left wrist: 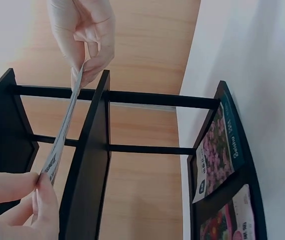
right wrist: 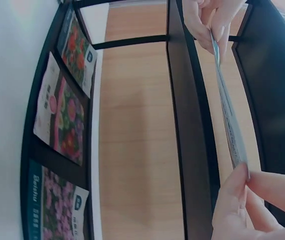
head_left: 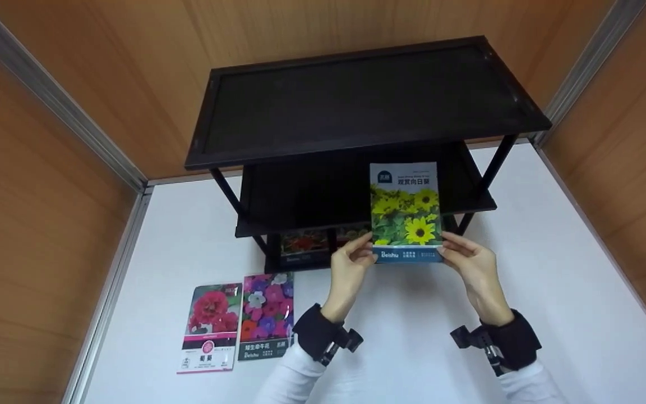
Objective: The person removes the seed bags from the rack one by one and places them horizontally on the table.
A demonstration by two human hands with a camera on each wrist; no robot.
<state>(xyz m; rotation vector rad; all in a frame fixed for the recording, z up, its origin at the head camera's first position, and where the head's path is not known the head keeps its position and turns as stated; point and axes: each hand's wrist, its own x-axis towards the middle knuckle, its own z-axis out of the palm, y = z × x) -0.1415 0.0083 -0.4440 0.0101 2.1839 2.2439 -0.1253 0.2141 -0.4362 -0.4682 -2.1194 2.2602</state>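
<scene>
A seed packet with yellow sunflowers (head_left: 405, 210) is held upright at the front of the black shelf's middle tier (head_left: 312, 196). My left hand (head_left: 351, 272) pinches its lower left edge between thumb and fingers. At the lower right edge my right hand (head_left: 474, 272) pinches it the same way. Both wrist views show the packet edge-on, its thin side (left wrist: 62, 135) stretched between the two hands, near the edge of a shelf board. The packet's lower part hides some of the bottom tier in the head view.
On the bottom tier lie a pink-flower packet (left wrist: 216, 150), a pink-banded packet (right wrist: 62, 110) and a red-flower packet (right wrist: 77, 52). Two more packets, one with red blooms (head_left: 211, 320) and one multicoloured (head_left: 268, 314), lie on the white table left of the shelf. The top board (head_left: 356, 101) overhangs the middle tier.
</scene>
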